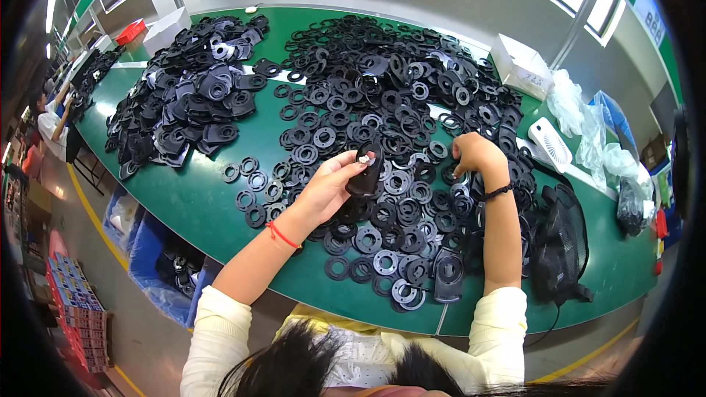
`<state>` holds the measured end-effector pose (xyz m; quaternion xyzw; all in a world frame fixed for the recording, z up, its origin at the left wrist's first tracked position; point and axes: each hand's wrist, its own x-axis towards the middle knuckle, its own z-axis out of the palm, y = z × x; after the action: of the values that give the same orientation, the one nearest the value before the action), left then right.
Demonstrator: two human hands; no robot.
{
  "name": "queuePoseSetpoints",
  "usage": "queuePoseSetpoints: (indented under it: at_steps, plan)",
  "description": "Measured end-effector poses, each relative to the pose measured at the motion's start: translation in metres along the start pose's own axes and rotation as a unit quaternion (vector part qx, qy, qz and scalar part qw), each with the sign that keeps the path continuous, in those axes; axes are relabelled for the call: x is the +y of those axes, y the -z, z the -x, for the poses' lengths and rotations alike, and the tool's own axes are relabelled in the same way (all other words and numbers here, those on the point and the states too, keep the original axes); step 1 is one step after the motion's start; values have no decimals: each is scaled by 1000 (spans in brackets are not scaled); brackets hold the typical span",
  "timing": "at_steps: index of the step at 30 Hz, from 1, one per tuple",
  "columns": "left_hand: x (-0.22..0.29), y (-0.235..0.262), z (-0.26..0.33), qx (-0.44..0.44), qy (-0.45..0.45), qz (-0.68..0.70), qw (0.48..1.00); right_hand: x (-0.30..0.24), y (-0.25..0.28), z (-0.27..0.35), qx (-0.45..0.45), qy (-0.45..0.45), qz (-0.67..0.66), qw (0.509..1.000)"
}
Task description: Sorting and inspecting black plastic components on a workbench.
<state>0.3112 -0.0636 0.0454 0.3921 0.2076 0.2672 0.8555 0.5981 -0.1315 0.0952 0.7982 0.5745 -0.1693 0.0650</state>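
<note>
My left hand (328, 185) grips a black plastic part (365, 178) with a rounded end, thumb on its upper face near small whitish spots. It is held above a wide spread of black flat rings (398, 181). To the right, my right hand (479, 154) reaches down into the rings with its fingers curled together; what they pinch, if anything, is hidden. A black plate with a round opening (448, 273) lies near the table's front edge. Several loose rings (257, 180) lie left of my left forearm.
A heap of black plates (198, 92) covers the left of the green table (184, 206). At right are a white box (521, 66), a white fan (549, 145), plastic bags (588, 132) and a black mesh bag (560, 246). Blue bins (158, 279) stand beside the table at left.
</note>
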Motion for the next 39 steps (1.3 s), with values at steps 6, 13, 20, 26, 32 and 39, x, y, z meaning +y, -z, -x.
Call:
queuePoseSetpoints:
  at_steps: [6,13,20,26,32,39]
  plan:
    - [-1,-5,-1,-1,-7,1,1000,-1,-1,-9,-80,28,-30,996]
    - [-5,-3,-3,-2,-8,17,1000,2,-12,-18,-52,95,-3,994]
    - [-6,-1,-3,2,-4,-4,1000,-9,-7,-13,-66,124,-30,990]
    - [-6,-1,-2,-2,-1,-3,1000,-19,-7,-7,-54,90,5,994]
    - [-5,-3,-2,-1,-1,-16,1000,-11,5,4,23,103,-23,994]
    - [-12,-4,-3,-18,3,-94,995,-54,33,39,135,232,-235,934]
